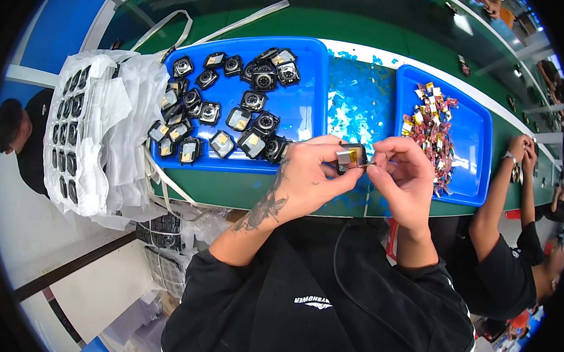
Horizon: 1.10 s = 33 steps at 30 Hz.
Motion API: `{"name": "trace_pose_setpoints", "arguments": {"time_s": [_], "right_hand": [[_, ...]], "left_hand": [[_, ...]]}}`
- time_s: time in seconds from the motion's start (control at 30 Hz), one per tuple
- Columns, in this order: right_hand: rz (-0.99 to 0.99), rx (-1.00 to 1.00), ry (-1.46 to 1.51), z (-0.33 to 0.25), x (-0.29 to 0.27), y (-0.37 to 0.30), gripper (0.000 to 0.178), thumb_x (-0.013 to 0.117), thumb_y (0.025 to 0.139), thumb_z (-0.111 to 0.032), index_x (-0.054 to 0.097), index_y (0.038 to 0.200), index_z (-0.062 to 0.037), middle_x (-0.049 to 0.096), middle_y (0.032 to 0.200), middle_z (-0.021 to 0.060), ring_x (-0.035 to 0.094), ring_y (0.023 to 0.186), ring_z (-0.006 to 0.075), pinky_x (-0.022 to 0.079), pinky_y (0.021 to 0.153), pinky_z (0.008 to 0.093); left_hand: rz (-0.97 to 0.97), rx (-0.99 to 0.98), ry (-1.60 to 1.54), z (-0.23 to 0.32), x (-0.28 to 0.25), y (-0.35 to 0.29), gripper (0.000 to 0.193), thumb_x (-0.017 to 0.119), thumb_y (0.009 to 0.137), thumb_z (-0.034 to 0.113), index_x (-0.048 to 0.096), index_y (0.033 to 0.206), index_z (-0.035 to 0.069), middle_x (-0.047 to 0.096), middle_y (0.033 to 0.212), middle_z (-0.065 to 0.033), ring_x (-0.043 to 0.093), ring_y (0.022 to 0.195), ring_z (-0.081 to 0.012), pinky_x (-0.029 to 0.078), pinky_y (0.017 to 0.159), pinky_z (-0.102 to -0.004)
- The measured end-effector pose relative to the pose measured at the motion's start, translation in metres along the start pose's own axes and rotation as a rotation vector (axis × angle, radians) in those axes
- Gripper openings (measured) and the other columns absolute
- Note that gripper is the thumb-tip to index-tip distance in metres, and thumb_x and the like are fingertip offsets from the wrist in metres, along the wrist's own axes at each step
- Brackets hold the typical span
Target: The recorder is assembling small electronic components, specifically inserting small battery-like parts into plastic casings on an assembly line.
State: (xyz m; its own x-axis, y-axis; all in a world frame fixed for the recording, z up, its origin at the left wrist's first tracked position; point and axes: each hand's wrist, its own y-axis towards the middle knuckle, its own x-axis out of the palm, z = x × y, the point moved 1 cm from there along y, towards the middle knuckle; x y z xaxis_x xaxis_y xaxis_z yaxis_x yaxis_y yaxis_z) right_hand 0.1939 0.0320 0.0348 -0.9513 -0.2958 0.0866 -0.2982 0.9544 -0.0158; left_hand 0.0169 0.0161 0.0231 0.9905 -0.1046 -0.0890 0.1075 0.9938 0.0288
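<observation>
My left hand (307,175) grips a small black square casing (350,158) with a shiny silver-gold part set in it, held above the near edge of the green bench. My right hand (403,174) pinches at the casing's right side with thumb and forefinger. Just beyond my left hand lies a blue tray (304,106) with several similar black square casings (254,124) scattered in it. To the right a second blue tray (475,136) holds a heap of small red, yellow and silver parts (430,128).
Between the trays lies a patch of torn blue film scraps (360,100). At left, white foam sheets (113,120) hold rows of black casings. A seated person's hands (523,150) work at the bench to my right. Another person (22,137) is far left.
</observation>
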Motion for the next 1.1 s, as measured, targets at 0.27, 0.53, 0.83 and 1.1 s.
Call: {"name": "trace_pose_setpoints", "arguments": {"time_s": [0.27, 0.53, 0.83, 1.1], "right_hand": [[-0.038, 0.015, 0.118, 0.003, -0.005, 0.003, 0.028, 0.065, 0.083, 0.010, 0.060, 0.110, 0.0045, 0.060, 0.089, 0.0033, 0.055, 0.082, 0.0059, 0.047, 0.069, 0.0192], [-0.061, 0.151, 0.126, 0.007, -0.015, 0.004, 0.016, 0.068, 0.085, 0.003, 0.062, 0.100, 0.0035, 0.065, 0.082, 0.0039, 0.057, 0.072, 0.0053, 0.045, 0.064, 0.0188], [-0.044, 0.096, 0.031, 0.006, -0.006, 0.001, 0.014, 0.068, 0.084, 0.004, 0.059, 0.094, 0.0016, 0.062, 0.091, 0.0046, 0.058, 0.081, 0.0071, 0.050, 0.067, 0.0201], [0.095, 0.028, 0.009, 0.009, -0.004, 0.001, 0.014, 0.067, 0.084, 0.008, 0.059, 0.094, 0.0026, 0.062, 0.089, 0.0055, 0.058, 0.082, 0.0075, 0.052, 0.067, 0.0193]], "left_hand": [[-0.117, -0.076, 0.053, 0.003, -0.006, 0.002, 0.020, 0.073, 0.080, 0.001, 0.070, 0.098, -0.006, 0.066, 0.095, -0.0086, 0.065, 0.079, -0.0092, 0.056, 0.062, -0.0202], [-0.131, -0.134, -0.019, -0.004, -0.006, 0.000, 0.017, 0.073, 0.079, 0.000, 0.069, 0.094, -0.008, 0.065, 0.093, -0.0074, 0.063, 0.075, -0.0073, 0.052, 0.059, -0.0180], [-0.119, -0.120, 0.075, -0.006, -0.005, 0.002, 0.015, 0.073, 0.080, 0.001, 0.071, 0.094, -0.005, 0.065, 0.092, -0.0067, 0.063, 0.073, -0.0078, 0.051, 0.059, -0.0190], [-0.027, -0.125, -0.207, -0.009, 0.002, -0.003, 0.032, 0.068, 0.084, -0.004, 0.062, 0.115, -0.005, 0.064, 0.106, -0.0081, 0.065, 0.100, -0.0154, 0.056, 0.087, -0.0293]]}}
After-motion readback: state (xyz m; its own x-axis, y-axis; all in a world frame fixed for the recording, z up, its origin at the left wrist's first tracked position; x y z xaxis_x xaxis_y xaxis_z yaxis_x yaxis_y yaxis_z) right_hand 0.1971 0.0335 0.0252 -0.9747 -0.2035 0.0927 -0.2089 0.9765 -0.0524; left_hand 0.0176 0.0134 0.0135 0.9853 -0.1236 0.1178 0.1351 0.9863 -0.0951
